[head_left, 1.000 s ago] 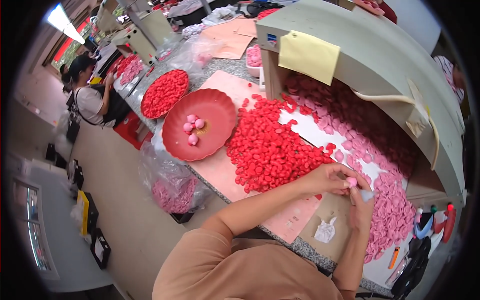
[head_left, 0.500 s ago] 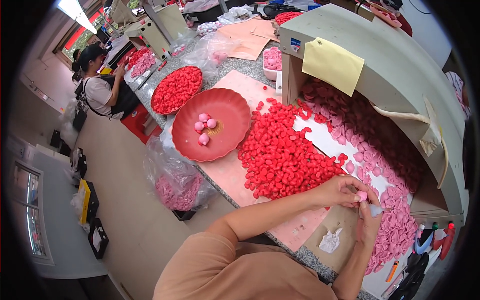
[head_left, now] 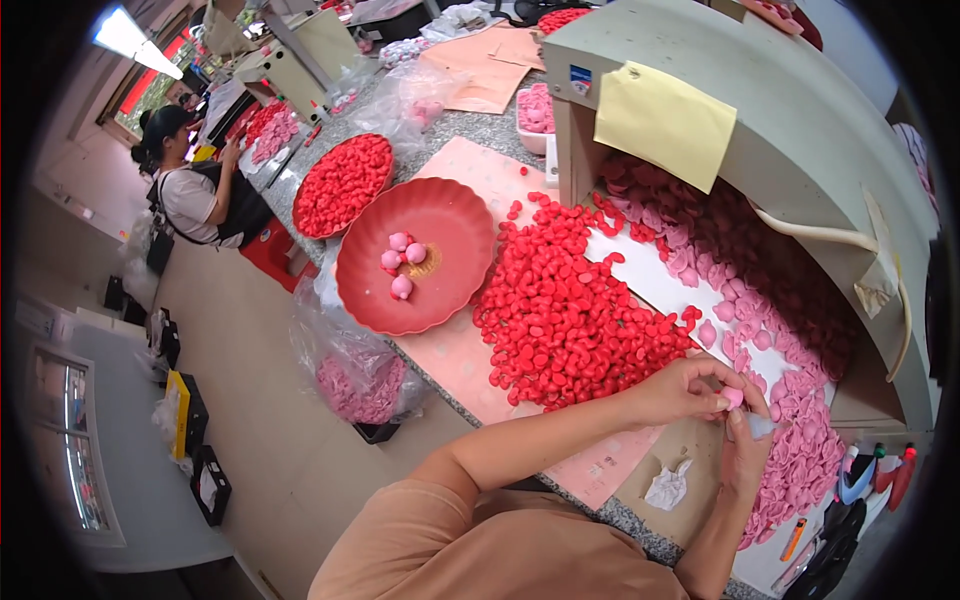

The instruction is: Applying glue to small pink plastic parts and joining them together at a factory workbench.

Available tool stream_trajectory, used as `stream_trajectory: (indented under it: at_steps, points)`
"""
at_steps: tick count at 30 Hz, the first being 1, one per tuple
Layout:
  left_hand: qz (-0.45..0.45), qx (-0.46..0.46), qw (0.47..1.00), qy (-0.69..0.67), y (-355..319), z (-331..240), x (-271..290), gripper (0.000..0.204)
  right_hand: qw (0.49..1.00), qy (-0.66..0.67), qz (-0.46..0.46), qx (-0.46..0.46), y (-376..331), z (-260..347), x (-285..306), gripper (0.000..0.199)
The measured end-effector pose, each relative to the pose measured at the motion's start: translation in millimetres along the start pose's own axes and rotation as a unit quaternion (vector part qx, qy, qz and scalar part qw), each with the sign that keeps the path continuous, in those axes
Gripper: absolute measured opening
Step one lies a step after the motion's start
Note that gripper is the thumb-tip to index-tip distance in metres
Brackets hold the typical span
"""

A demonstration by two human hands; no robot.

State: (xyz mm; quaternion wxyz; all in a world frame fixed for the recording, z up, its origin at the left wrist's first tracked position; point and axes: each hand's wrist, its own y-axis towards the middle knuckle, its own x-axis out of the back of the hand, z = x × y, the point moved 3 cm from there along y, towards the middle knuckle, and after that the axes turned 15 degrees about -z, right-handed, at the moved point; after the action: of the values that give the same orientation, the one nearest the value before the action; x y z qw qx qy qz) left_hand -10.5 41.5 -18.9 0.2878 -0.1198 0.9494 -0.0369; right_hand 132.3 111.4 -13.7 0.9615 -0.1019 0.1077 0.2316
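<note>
Both my hands meet over the right side of the table. My left hand (head_left: 695, 388) pinches a small rounded pink piece (head_left: 733, 398) between its fingertips. My right hand (head_left: 745, 445) is closed against the same piece from below, with something whitish (head_left: 760, 426) at its fingers, too small to make out. Just left of them spreads a big heap of small glossy red pieces (head_left: 570, 300). Right beside my right hand lies a pile of thin pink pieces (head_left: 800, 440). A scalloped red plate (head_left: 455, 290) further left holds several pink-and-red assembled pieces (head_left: 402, 288).
A curved grey housing (head_left: 800, 130) with a yellow paper note (head_left: 665, 125) arches over the right side. A red bowl (head_left: 345, 185) of red pieces stands behind the plate. Crumpled white tissue (head_left: 668, 485) lies near the front edge. At far left another person (head_left: 190, 180) sits working.
The whole view has shifted slightly. My hands stay together on the pink piece, with only small finger movement visible.
</note>
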Motion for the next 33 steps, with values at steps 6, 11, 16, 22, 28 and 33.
stream_trajectory:
  at_steps: [6,11,16,22,28,33]
  points:
    - [-0.009,-0.021,1.0,0.007,-4,-6,2,0.024,0.999,-0.022,0.002,0.031,3,-6,0,0.046]
    - [0.012,-0.025,0.999,-0.022,3,-6,-5,0.023,0.999,-0.025,0.003,0.028,4,0,2,0.046]
    - [-0.004,-0.026,1.0,-0.011,-1,-4,2,0.023,0.999,-0.019,0.012,0.025,6,-6,3,0.047]
    - [-0.004,-0.022,0.999,-0.025,-3,-3,2,0.022,0.999,-0.027,0.005,0.026,5,-3,-1,0.044]
    - [0.017,-0.041,0.999,0.01,2,-6,-12,0.026,0.999,-0.029,-0.026,0.039,-1,4,8,0.038]
    - [-0.054,-0.005,0.995,0.078,-4,-7,7,0.032,0.987,-0.134,0.051,0.071,13,-5,-4,0.037]
